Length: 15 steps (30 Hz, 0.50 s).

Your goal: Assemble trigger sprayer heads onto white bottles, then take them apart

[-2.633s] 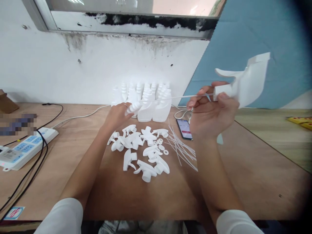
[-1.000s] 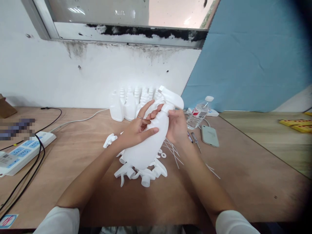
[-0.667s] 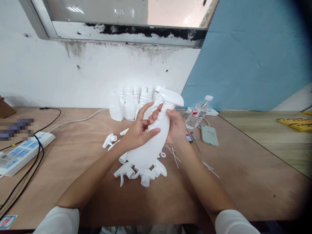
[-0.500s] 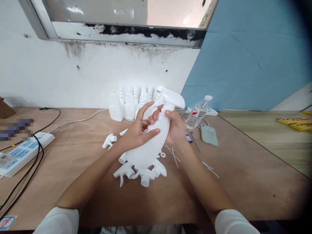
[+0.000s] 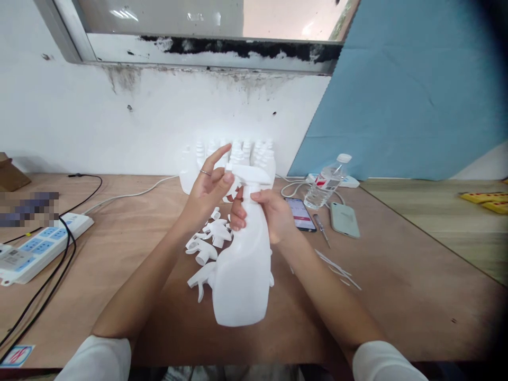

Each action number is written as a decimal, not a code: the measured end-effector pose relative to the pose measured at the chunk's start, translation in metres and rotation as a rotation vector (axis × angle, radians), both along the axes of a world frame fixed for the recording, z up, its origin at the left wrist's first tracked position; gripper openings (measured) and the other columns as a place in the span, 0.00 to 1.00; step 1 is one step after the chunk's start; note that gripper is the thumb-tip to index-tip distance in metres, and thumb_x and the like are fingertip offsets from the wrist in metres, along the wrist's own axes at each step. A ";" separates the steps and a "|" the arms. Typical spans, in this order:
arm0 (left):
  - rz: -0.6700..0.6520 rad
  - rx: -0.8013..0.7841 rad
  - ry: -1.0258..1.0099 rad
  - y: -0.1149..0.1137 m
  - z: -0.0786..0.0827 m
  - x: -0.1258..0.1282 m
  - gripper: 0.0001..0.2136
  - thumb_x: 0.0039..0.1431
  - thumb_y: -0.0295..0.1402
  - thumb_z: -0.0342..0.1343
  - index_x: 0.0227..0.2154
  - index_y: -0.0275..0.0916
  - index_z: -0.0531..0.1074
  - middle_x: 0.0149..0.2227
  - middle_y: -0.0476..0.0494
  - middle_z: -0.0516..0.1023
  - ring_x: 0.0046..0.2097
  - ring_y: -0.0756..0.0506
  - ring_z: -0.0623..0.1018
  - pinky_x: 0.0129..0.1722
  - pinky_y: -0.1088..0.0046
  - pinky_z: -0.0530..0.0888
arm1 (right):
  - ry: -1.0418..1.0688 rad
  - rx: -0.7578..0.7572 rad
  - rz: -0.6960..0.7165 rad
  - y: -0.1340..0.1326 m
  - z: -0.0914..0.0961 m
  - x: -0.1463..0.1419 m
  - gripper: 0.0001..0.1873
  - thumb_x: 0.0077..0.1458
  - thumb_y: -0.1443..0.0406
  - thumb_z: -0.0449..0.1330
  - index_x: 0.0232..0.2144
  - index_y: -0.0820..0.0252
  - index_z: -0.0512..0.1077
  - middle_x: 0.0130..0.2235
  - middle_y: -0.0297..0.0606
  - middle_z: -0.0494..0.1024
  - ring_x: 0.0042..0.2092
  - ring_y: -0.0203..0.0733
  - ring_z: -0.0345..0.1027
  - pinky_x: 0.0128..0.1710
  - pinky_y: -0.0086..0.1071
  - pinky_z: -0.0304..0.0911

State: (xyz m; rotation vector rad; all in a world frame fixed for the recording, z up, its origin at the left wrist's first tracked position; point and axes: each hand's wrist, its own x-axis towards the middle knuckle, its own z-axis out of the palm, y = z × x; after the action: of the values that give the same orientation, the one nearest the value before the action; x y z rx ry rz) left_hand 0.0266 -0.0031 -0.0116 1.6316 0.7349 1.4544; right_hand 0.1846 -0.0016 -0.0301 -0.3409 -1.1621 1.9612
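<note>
A white spray bottle hangs upright above the table, and my right hand is closed around its neck, thumb in front and fingertips showing on the far side. On top of the neck sits a white trigger spray head, its nozzle turned left. My left hand is beside that nozzle, index finger stretched up and thumb close to the nozzle tip; its fingers are apart. Several loose trigger spray heads lie on the table left of the bottle, and some are hidden behind it.
Several white bottles stand against the wall. To the right are a water bottle, a phone, a screwdriver, a pale green phone and thin white tubes. A power strip with black cables lies left.
The spray bottle has swung from a tilt to upright and come lower and nearer. My left hand has left the bottle's body and moved up and left, beside the nozzle.
</note>
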 end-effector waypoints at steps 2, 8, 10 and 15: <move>-0.031 -0.029 -0.020 0.000 0.001 -0.001 0.18 0.57 0.42 0.59 0.49 0.44 0.70 0.30 0.47 0.74 0.34 0.48 0.76 0.34 0.73 0.73 | 0.032 -0.062 0.037 -0.001 -0.001 -0.003 0.10 0.48 0.60 0.52 0.33 0.59 0.66 0.24 0.34 0.70 0.25 0.41 0.65 0.28 0.39 0.67; -0.093 -0.139 -0.033 0.003 0.003 -0.009 0.14 0.54 0.38 0.63 0.42 0.40 0.72 0.27 0.51 0.71 0.26 0.51 0.74 0.27 0.75 0.71 | 0.041 -0.104 0.018 -0.001 -0.005 -0.007 0.11 0.51 0.57 0.54 0.32 0.60 0.65 0.25 0.37 0.73 0.26 0.43 0.68 0.24 0.37 0.66; -0.044 -0.106 -0.007 0.003 0.004 -0.011 0.13 0.53 0.37 0.63 0.41 0.39 0.74 0.29 0.49 0.72 0.29 0.51 0.74 0.31 0.76 0.72 | -0.003 -0.071 -0.023 0.000 -0.007 -0.007 0.10 0.51 0.59 0.58 0.31 0.59 0.64 0.24 0.36 0.74 0.24 0.41 0.68 0.23 0.34 0.66; 0.007 -0.074 0.038 0.005 0.002 -0.012 0.12 0.54 0.37 0.62 0.41 0.39 0.75 0.30 0.47 0.74 0.34 0.49 0.75 0.35 0.75 0.71 | 0.019 -0.123 -0.007 0.000 -0.008 -0.009 0.14 0.50 0.55 0.60 0.31 0.58 0.63 0.23 0.35 0.74 0.24 0.42 0.69 0.22 0.33 0.66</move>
State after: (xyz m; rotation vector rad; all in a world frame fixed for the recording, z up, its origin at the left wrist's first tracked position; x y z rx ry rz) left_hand 0.0144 0.0016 -0.0093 1.6059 0.8076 1.3884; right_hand 0.1757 -0.0020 -0.0385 -0.3883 -1.0297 2.0302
